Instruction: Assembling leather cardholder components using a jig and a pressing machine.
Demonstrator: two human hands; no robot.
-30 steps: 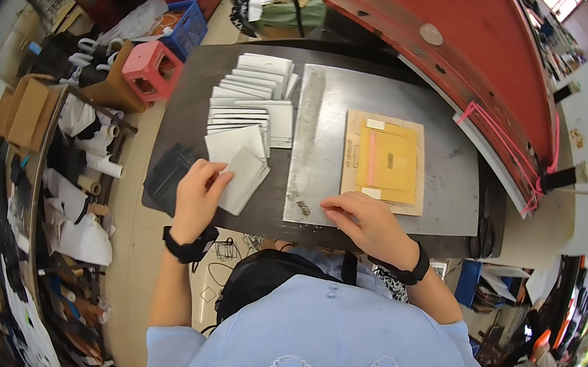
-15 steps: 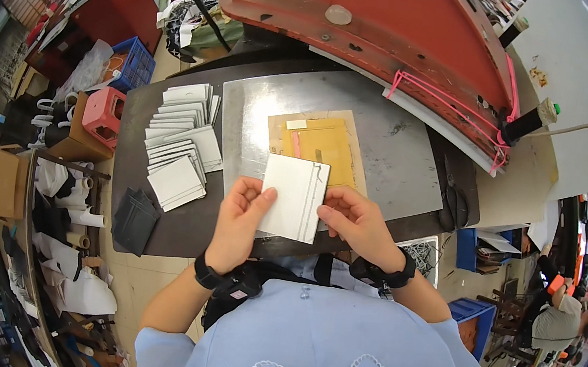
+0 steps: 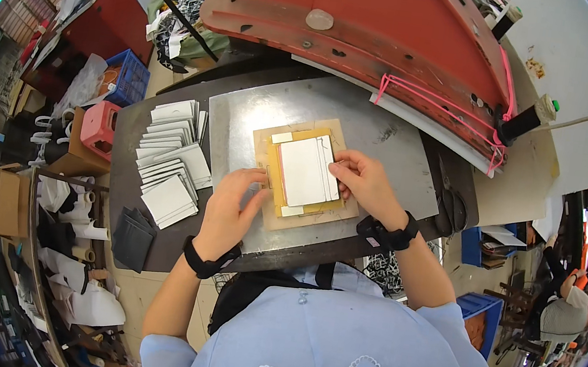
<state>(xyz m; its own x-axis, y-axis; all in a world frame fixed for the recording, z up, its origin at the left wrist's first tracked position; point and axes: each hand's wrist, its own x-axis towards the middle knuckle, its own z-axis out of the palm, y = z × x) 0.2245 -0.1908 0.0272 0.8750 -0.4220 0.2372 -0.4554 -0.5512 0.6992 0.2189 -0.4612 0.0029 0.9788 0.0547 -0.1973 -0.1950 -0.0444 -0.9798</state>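
Observation:
A white rectangular panel (image 3: 303,172) with dark lines along its right side lies over a yellow plate (image 3: 272,189). Under that plate is a tan board (image 3: 261,148). My right hand (image 3: 369,184) pinches the panel's right edge between thumb and fingers. At the left edge of the plate, my left hand (image 3: 233,205) has its thumb and fingers apart and holds nothing; its fingertips are at the plate and board. Fanned piles of similar white panels (image 3: 171,201) lie to the left, with a few black pieces (image 3: 132,238) nearer me.
Beneath the board is a grey metal sheet (image 3: 406,176) on a dark table (image 3: 225,257). A large red machine (image 3: 361,14) with pink cord (image 3: 438,107) overhangs the far side. Black scissors (image 3: 452,208) lie at the right. A pink stool (image 3: 99,127) stands left of the table.
The white panel has moved away from me and down onto the yellow plate. My left hand has let go of it; my right hand has gone with it to the plate.

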